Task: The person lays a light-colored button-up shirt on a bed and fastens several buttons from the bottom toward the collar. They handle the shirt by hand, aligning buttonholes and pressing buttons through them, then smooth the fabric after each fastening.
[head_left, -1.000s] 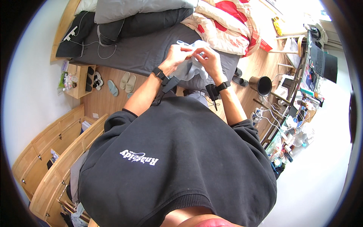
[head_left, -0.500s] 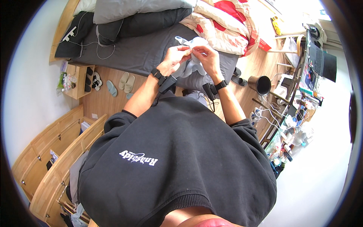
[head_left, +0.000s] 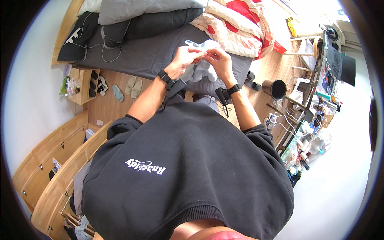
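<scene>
Room: bright, with pale walls and a wood floor [head_left: 108,111]; the bed [head_left: 148,52] lay across the far side of it from where the person stood.
Bed surface: a dark grey sheet, with a white cable [head_left: 113,61] curling over it at the person's left; a grey pillow [head_left: 148,12] and a patterned quilt [head_left: 228,30] in cream and red were heaped along the far side.
Pale cloth [head_left: 203,73]: hung in loose folds from both hands at the bed's near edge; whether its lower end touched the sheet, I couldn't tell.
Left hand [head_left: 186,57]: thumb and fingers pinched on the cloth's upper part.
Right hand [head_left: 219,58]: bent inward, its fingertips closed on the cloth beside the left ones; the exact grip was too small to make out.
Bed edges: beige slippers [head_left: 134,87] lay just off the near edge, by a wooden shelf unit [head_left: 83,89]; dark slippers [head_left: 253,85] sat past the corner at the person's right.
Room to move: floor showed between bed and wooden cabinet [head_left: 60,176] on the left; on the right, a dark bin [head_left: 276,90] stood in the strip between bed and cluttered desk [head_left: 319,78].
</scene>
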Tool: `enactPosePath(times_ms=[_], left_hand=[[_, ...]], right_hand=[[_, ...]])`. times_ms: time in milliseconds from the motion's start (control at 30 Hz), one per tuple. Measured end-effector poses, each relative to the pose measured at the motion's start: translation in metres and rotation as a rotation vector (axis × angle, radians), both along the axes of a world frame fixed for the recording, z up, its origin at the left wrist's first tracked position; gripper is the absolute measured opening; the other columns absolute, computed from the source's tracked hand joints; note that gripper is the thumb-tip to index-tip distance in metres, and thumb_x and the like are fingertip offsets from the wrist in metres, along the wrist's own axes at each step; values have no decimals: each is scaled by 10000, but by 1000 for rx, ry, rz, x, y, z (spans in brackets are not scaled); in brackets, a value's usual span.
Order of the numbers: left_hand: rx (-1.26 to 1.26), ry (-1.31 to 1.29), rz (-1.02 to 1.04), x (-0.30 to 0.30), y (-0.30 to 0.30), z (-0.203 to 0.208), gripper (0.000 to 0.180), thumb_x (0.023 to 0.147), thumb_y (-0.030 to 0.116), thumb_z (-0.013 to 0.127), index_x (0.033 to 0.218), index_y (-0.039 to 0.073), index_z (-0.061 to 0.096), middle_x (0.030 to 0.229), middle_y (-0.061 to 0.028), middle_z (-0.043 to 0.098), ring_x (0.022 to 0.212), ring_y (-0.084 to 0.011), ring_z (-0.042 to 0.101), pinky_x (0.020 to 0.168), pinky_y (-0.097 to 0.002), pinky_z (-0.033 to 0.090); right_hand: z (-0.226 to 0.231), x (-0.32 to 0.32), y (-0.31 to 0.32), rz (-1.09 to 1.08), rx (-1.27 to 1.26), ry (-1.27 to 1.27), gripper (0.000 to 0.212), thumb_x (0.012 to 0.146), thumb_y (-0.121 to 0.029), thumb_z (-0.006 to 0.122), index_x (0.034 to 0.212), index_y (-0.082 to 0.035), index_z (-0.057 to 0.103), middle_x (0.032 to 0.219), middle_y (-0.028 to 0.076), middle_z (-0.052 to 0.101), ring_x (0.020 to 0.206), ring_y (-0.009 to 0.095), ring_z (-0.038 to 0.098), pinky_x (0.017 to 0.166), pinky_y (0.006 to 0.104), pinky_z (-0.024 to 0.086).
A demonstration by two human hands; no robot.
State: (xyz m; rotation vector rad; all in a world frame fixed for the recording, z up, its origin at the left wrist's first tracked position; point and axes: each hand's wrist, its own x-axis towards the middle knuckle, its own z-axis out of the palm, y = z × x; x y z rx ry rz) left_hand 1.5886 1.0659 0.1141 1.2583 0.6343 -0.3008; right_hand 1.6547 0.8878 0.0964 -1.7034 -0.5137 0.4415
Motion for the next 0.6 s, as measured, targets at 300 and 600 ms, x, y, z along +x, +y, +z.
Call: enactPosePath(times_ms=[300,600], left_hand=[[-156,-23,158,4,0,-14,184,941,95,745,1099,13,700,1013,-57,725,873,-133,662,814,-295,531],[194,-251,155,6,-7,-5,263,884,-46,758,972,54,531,916,-72,700,840,-114,664,738,-262,537]], right_hand=[[7,-8,6,-65,-50,58,191,867,-26,782,1042,-14,706,905,54,749,827,117,710,754,261,561],[-4,-3,8,-89,99,352,203,939,-178,766,1046,-8,732,913,37,747,819,96,693,760,242,544]])
